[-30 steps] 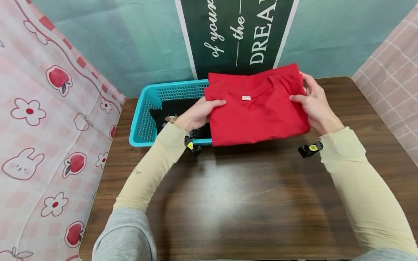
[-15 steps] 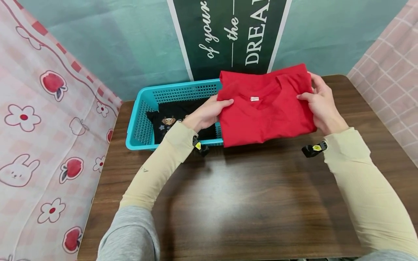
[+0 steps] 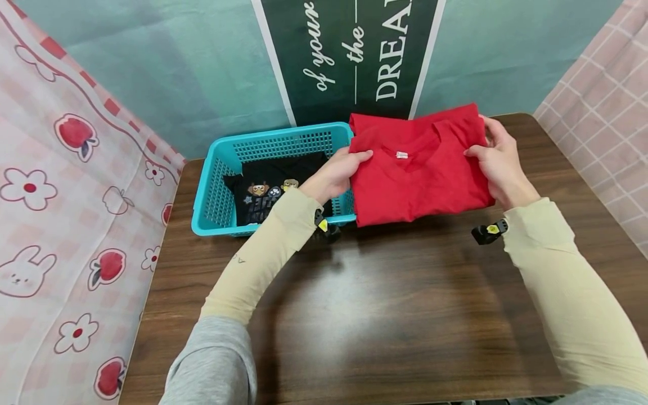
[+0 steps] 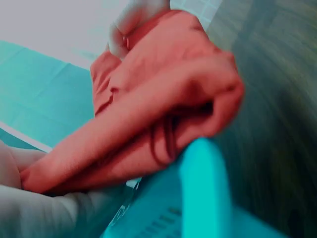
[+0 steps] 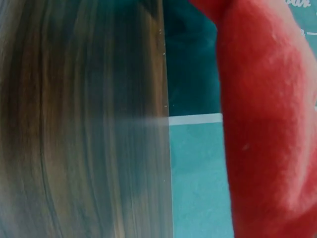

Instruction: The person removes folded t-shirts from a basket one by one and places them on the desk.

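Observation:
Both hands hold a folded red T-shirt (image 3: 420, 174) by its two sides, collar and white label facing up. My left hand (image 3: 340, 171) pinches its left edge, thumb on top, right over the basket's right end. My right hand (image 3: 498, 160) pinches the right edge with the thumb on top. In the left wrist view the shirt's folded layers (image 4: 148, 104) show close by the blue rim. The right wrist view shows just the red cloth (image 5: 267, 119) near the table edge. A blue plastic basket (image 3: 199, 197) stands at the back left, with a folded black printed shirt (image 3: 253, 174) inside.
The brown wooden table (image 3: 364, 315) lies below. Behind it hangs a green cloth backdrop (image 3: 177, 73) with a dark lettered panel (image 3: 349, 84). A pink patterned curtain (image 3: 50, 219) borders the left side, and a pink tiled cloth (image 3: 602, 112) the right.
The red shirt and both hands have shifted right relative to the basket, the left hand more. More of the black shirt's print and the basket's right end now show.

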`<state>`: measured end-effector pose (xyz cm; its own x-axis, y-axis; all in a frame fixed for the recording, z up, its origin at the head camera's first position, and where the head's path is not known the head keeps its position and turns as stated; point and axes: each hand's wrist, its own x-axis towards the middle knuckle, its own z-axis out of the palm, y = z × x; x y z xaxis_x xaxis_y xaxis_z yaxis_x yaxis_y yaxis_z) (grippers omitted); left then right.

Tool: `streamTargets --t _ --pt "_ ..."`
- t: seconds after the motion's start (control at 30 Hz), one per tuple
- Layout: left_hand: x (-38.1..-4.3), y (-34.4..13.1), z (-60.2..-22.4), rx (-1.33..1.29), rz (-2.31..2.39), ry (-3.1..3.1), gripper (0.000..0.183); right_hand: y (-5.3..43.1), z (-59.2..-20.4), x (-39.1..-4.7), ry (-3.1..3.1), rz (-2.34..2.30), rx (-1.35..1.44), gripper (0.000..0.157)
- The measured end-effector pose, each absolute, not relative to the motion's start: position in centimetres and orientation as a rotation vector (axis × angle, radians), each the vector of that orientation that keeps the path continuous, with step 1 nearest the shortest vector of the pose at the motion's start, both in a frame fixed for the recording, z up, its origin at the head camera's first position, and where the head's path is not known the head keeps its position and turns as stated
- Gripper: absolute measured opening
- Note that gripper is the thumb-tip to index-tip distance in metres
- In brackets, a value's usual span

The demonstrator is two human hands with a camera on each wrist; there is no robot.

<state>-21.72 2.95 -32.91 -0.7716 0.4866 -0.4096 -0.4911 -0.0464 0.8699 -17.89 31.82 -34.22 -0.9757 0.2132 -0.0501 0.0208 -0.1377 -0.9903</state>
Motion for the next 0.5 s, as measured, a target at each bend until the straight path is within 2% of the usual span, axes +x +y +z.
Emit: streamTargets --t 0.5 --pt "-21.2 5.9 -33.7 -0.126 1.886 1.493 0.020 33.6 -35.1 -18.1 -2.186 2.041 -0.315 0.057"
